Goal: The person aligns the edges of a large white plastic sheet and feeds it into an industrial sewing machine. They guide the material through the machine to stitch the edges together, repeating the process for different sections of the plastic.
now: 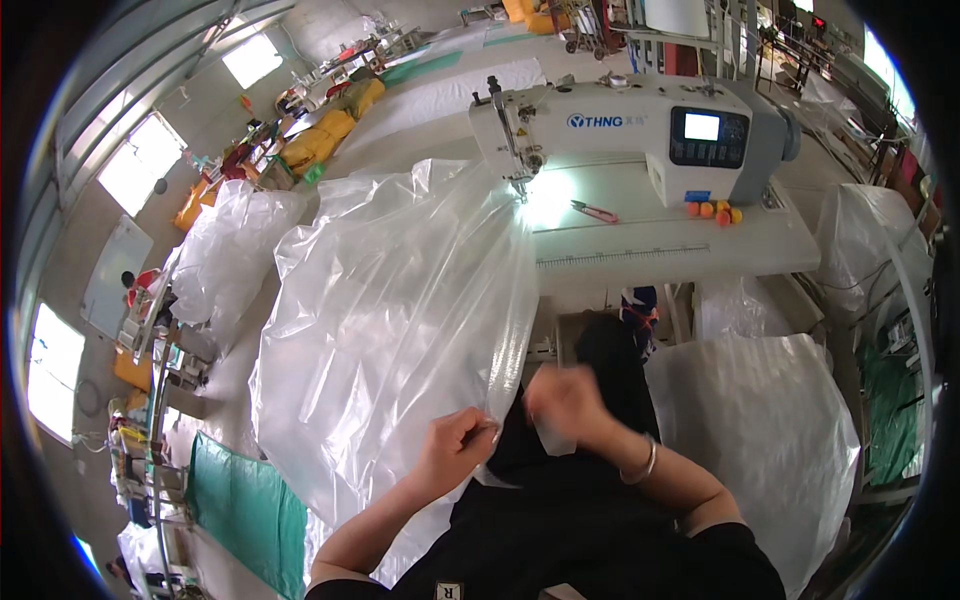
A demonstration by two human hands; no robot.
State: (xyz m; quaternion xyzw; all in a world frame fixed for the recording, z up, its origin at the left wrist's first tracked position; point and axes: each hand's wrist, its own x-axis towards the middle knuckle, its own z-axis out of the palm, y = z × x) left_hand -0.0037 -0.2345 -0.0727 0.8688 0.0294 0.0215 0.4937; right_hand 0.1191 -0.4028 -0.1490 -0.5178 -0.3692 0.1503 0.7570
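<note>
A large clear plastic sheet (390, 310) drapes from under the needle of the white sewing machine (600, 135) down over the left side to my lap. My left hand (458, 452) is closed in a pinch on the sheet's near edge. Just right of it, my right hand (570, 402) is curled and smeared by motion. A small whitish translucent piece (556, 441) shows under that hand; whether it is gripped there is hard to make out. The machine's lamp shines brightly beside the needle.
Red-handled thread snips (595, 212) and several orange and yellow balls (722, 212) lie on the machine bed (690, 250). More clear plastic (760, 430) hangs at my right. A plastic heap (230, 250) and a green sheet (245, 505) are at the left.
</note>
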